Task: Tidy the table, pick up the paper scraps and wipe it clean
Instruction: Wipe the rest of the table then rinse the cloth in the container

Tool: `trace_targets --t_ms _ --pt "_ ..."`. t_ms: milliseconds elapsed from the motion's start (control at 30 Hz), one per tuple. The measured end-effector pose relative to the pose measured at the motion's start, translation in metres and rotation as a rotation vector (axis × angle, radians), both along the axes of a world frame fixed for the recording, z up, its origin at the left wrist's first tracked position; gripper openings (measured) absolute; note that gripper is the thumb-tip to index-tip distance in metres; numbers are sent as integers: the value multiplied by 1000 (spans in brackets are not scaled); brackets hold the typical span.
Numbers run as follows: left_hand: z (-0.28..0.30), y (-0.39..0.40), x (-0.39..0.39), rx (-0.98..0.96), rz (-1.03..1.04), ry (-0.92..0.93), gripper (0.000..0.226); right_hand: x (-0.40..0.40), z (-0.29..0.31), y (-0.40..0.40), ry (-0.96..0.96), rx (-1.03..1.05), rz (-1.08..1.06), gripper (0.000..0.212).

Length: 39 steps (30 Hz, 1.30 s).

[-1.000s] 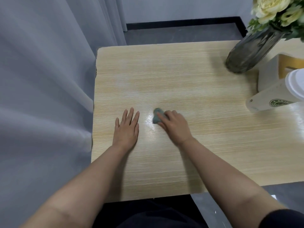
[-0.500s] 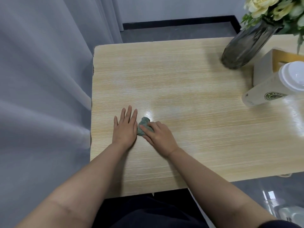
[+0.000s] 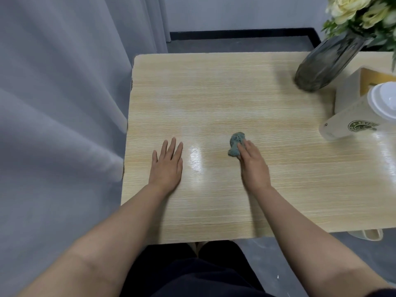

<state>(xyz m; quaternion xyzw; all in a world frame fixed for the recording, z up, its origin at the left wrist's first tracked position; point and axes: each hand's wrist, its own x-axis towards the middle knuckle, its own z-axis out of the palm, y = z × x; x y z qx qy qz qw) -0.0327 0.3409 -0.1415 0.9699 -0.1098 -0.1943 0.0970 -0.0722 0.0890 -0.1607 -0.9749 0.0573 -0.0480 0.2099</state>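
A small grey-green cloth (image 3: 235, 144) lies bunched on the light wooden table (image 3: 225, 93), a little right of its middle. My right hand (image 3: 254, 165) presses on the cloth's near side with the fingers laid over it. My left hand (image 3: 167, 163) rests flat on the table near its left edge, fingers spread, holding nothing. A wet sheen shows on the wood between the two hands. No paper scraps are visible on the table.
At the back right stand a dark glass vase (image 3: 325, 63) with pale flowers, a beige box (image 3: 355, 86) and a lidded paper cup (image 3: 360, 116). A grey curtain (image 3: 60, 125) hangs along the table's left edge. A pale bin (image 3: 368, 234) shows below the near right edge.
My right hand slid the cloth left up against my left hand, then back right, away from it. The left hand stayed flat in place.
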Motion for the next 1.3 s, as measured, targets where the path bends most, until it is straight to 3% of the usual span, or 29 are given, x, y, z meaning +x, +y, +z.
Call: trace_targets --t_ms 67,167,333,433,533,633,700,800,867,967,1067,1167,1233,1300 --pt "0 -2 -8 -9 25 4 51 -4 -1 18 -21 30 19 40" --pt "0 -2 -19 -2 31 0 51 -25 4 70 -41 127 282 25" --pt "-1 2 -37 -17 46 -13 51 -46 -4 68 -58 38 505 48" --pt "-2 0 -46 -19 63 -16 51 -41 -5 8 -49 -24 307 45" --pt "-1 -3 -55 -20 86 -18 52 -51 1 -44 0 -42 11 54" --pt "0 -4 -62 -17 93 -14 52 -59 -1 -27 -28 -39 -92 56" --pt "1 -4 -66 -14 98 -10 52 -68 3 15 -115 -39 127 45" --pt "1 -2 -73 -3 99 -8 52 -94 2 65 -132 -44 632 39" --pt "1 1 -79 -2 97 -6 51 -102 -7 64 -107 -5 767 42" --pt "3 2 -87 -7 107 -10 51 -97 -12 24 -113 9 578 60" --pt "3 3 -94 2 114 -3 51 -96 -6 -33 -67 -86 225 63" --pt "4 2 -97 4 119 -3 51 -100 -5 -44 -55 -164 19 55" --pt "4 2 -98 1 120 2 51 -104 0 -15 -91 -169 32 56" --pt "4 4 -100 -5 117 14 51 -113 4 24 -159 -103 260 55"
